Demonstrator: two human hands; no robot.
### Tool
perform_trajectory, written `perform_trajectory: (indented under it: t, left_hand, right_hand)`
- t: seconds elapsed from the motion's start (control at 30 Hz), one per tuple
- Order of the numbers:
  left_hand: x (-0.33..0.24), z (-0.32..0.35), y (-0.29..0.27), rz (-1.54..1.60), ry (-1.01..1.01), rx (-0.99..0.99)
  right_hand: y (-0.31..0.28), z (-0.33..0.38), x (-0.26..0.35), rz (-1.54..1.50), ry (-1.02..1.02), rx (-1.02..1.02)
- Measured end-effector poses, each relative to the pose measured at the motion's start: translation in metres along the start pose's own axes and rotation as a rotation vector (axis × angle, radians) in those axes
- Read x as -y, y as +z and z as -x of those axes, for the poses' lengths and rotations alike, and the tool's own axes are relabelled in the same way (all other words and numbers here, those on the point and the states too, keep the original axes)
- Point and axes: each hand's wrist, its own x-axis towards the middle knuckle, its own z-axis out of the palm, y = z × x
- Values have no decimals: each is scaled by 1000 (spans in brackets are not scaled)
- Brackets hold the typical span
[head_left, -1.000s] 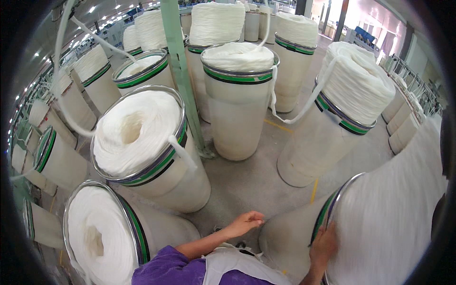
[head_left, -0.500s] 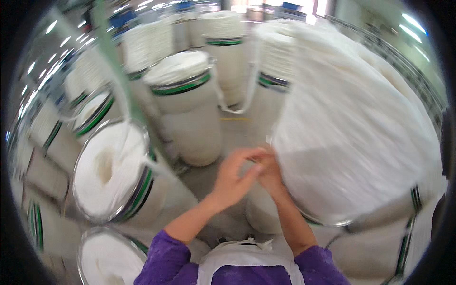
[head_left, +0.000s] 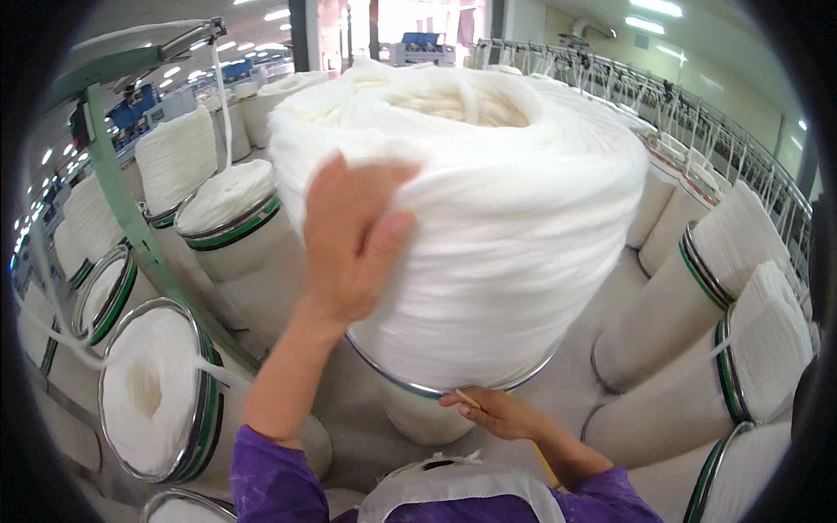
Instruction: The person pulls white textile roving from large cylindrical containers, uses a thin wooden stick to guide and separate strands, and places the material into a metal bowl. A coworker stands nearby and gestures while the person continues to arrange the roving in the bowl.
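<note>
White fibre coil [head_left: 497, 235] against half-open left grip [head_left: 353, 235]

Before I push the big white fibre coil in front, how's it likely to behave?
Probably soft and squashy: the coil looks fluffy, with no wrapping visible. Likely to slump or lean if pushed high up, since it stands tall above the can rim. Its layers may shift or snag, as they look loosely stacked.
</note>
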Motion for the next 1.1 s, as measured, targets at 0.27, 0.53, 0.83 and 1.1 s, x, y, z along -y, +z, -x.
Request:
perform_trajectory:
  t: [0.27,0.53,0.83,1.1]
  left_hand:
    - [-36,76,35,-136,-143,-24]
    - [-46,94,36,-166,-179,30]
    - [-50,103,32,-113,-164,83]
    - [-43,96,27,-106,-185,45]
  right_hand:
    - [-125,49,62,175,-518,-33]
    - [-266,-95,218,902,-577,-597]
    - [-281,-224,190,1490,155,-523]
    - [-313,-198,293,646,-76,-415]
